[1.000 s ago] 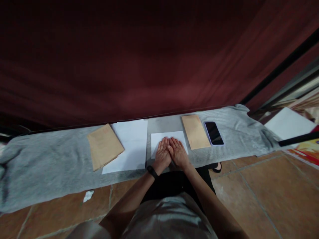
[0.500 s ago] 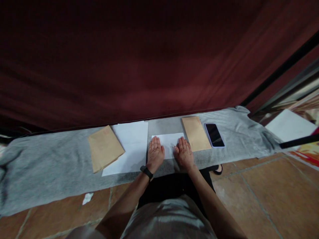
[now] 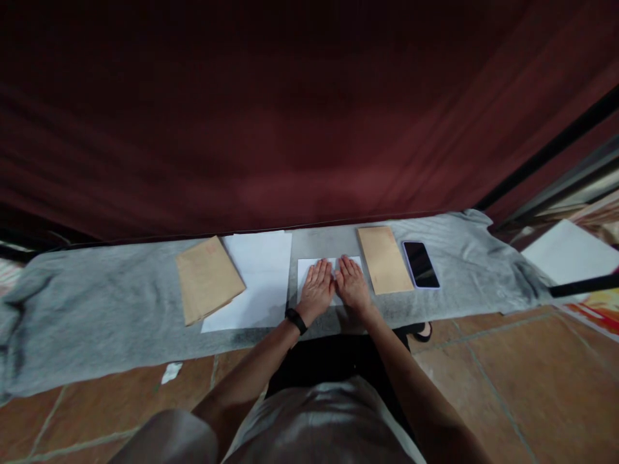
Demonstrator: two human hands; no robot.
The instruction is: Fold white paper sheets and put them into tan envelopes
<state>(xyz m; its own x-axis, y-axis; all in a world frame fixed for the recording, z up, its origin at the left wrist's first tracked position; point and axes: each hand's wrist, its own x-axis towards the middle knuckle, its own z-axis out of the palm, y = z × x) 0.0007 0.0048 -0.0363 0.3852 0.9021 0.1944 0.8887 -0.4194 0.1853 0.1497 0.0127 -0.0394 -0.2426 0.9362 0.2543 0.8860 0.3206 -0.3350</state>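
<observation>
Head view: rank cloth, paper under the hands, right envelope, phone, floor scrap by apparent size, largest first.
1. Cloth
2. Paper and right envelope, unranked: look close, and left hand and right hand cover part of the paper
3. Phone
4. Floor scrap

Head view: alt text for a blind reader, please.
A person's left hand and right hand lie flat, side by side, on a small white sheet on grey cloth. To the left, brown envelopes overlap larger white paper; to the right lie another brown envelope and a phone.
</observation>
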